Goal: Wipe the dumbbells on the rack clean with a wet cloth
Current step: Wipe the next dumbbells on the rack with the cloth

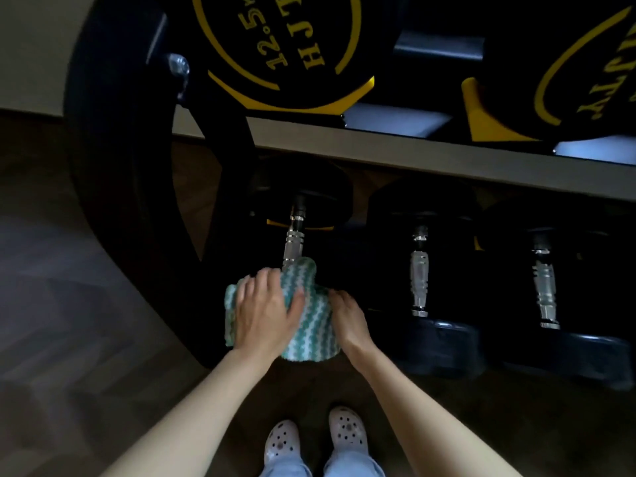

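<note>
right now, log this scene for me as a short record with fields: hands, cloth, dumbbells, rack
left hand: lies spread on top of the cloth
right hand: at the cloth's right edge, fingers curled; grip unclear
cloth: green and white stripes, draped over the near head of the leftmost lower dumbbell
uncovered: middle dumbbell and right dumbbell, chrome handles showing
upper dumbbell: black and yellow, marked 12.5
rack: grey rail between the two levels
</note>
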